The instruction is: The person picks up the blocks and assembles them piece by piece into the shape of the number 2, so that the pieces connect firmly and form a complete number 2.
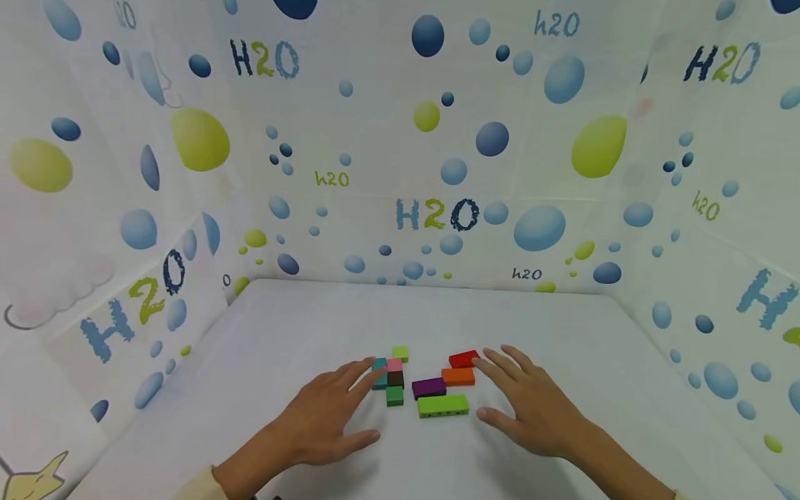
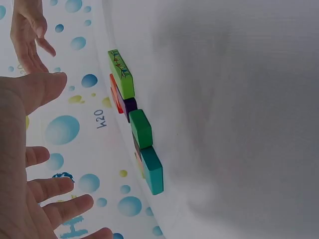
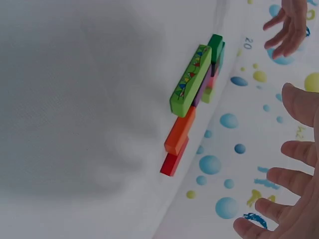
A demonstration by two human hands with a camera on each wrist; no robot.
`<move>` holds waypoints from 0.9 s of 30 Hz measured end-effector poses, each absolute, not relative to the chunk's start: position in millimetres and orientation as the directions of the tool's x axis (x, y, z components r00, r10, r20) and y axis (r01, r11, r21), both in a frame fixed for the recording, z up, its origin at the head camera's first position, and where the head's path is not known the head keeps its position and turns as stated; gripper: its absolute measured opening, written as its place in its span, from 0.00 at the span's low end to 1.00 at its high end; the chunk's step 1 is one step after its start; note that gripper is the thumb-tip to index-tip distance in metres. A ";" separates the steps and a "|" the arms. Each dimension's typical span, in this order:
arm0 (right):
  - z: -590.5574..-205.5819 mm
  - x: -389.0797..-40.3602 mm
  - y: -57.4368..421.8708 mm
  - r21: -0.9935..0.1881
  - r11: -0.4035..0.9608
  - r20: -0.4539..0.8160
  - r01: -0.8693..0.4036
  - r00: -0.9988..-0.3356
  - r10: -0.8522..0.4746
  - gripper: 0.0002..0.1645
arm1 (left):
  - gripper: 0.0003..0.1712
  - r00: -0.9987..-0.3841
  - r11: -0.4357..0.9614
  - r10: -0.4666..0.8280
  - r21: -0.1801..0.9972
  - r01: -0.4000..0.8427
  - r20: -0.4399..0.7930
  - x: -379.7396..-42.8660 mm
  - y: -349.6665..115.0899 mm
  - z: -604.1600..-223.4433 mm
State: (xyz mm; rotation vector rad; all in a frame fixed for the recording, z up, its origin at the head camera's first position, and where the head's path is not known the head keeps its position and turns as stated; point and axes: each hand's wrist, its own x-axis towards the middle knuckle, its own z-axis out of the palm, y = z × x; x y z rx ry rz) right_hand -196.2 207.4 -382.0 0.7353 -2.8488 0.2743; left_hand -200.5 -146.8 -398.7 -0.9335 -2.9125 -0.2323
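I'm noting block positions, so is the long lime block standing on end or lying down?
Lying down: the long lime block rests lengthwise on the white tabletop.

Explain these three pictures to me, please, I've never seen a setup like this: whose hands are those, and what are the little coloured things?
There's no robot here: a person's bare left hand and right hand are at work. The wide picture comes from a camera worn on the head, looking forward and down. The other two come from cameras on each wrist. On the white surface lie nine coloured blocks: red, orange, purple and long light green; then teal, pink, dark brown, green and small light green. Neither hand holds anything; both have their fingers spread near the blocks.
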 end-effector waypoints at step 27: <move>-408.2 -256.8 182.9 -0.515 0.798 0.097 -0.314 -0.946 -0.310 0.30 | 0.31 -0.685 0.683 0.724 0.049 0.728 0.087 -241.2 -101.6 -421.1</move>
